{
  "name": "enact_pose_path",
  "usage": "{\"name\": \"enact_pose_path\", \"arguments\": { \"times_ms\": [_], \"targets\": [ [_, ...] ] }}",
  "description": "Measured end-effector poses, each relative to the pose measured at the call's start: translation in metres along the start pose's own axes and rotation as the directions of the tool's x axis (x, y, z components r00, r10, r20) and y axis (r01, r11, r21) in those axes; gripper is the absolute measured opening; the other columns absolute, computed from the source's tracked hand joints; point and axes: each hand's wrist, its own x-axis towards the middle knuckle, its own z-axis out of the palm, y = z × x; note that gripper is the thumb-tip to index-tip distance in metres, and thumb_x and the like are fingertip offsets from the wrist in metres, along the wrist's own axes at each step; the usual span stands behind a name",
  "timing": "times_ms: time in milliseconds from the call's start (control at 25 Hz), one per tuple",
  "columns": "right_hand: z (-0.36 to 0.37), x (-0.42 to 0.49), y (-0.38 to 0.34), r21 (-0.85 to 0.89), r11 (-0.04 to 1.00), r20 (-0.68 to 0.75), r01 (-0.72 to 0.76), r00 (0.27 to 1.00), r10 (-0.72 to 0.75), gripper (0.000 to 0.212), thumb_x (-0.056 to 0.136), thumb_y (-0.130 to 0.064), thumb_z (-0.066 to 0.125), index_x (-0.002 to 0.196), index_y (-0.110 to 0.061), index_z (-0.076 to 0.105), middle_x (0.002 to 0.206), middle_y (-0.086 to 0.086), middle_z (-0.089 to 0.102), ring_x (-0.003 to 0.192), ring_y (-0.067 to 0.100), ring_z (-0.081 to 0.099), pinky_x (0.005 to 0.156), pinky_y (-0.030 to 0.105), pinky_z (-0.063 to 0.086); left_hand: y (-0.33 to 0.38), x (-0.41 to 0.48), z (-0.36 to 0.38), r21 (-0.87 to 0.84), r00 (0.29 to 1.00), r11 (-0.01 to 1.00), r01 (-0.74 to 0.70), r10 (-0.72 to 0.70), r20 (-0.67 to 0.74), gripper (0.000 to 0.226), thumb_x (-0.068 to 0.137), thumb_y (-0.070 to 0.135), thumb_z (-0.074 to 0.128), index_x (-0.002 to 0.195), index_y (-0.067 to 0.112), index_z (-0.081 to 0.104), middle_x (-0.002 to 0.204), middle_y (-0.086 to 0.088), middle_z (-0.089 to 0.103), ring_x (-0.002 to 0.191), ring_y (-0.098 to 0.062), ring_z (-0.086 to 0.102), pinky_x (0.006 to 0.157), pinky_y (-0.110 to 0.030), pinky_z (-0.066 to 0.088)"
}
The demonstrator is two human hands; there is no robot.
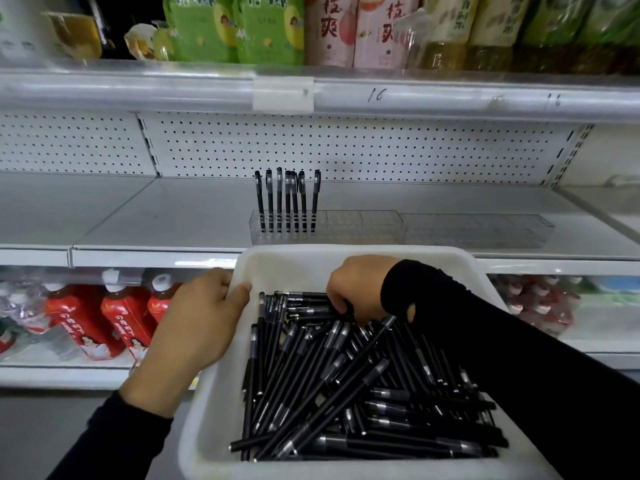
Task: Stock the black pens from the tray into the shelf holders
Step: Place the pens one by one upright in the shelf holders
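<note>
My right hand [360, 285] dips in at the tray's [207, 427] twelve o'clock, fingers curled on black pens [346, 375]; left hand [204, 317] grips the nine o'clock rim. Seven standing pens [287, 199] sit in the clear holder [346, 230]; the second holder [478, 230] at two o'clock looks empty. Early days, I reckon: tray's heaped.

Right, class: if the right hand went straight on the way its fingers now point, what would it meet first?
The black pens piled in the tray: the right hand points its fingers down into the pile and seems to curl them on some. The tray floor beneath is hidden.
</note>
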Motion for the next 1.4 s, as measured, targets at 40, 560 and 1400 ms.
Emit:
{"name": "enact_pose_path", "arguments": {
  "times_ms": [40,560,1400],
  "targets": [
    [0.002,0.000,0.001,-0.016,1.000,-0.028,-0.010,1.000,0.009,0.022,0.084,-0.009,0.072,0.105,-0.017,0.071,0.102,0.003,0.068,0.086,0.023,0.062,0.069,0.030,0.050,0.000,0.000,0.000,0.001,1.000,1.000,0.001,-0.001,0.002,0.023,0.097,0.037,0.052,0.098,0.019,0.066,0.083,0.002,0.071,0.077,-0.016,0.065,0.071,-0.035,0.053],
    [-0.019,-0.016,0.019,0.762,0.619,-0.088,0.193,0.977,-0.196,0.024,0.099,0.000,0.051,0.112,-0.005,0.070,0.092,0.014,0.076,0.073,0.015,0.072,0.067,0.024,0.058,-0.001,0.000,0.000,0.021,1.000,1.000,0.005,-0.005,0.006,0.025,0.097,0.038,0.051,0.100,0.019,0.067,0.085,0.003,0.071,0.079,-0.015,0.065,0.072,-0.036,0.053],
    [-0.044,0.085,0.092,0.906,0.157,-0.399,0.393,0.671,0.625,0.019,0.082,-0.001,0.077,0.089,-0.011,0.063,0.101,0.019,0.073,0.083,0.023,0.071,0.077,0.029,0.061,0.004,-0.002,0.000,0.005,1.000,1.000,0.001,-0.001,-0.023,0.020,0.097,0.036,0.053,0.092,0.020,0.065,0.080,0.003,0.070,0.075,-0.014,0.064,0.070,-0.036,0.052]
  ]
}}
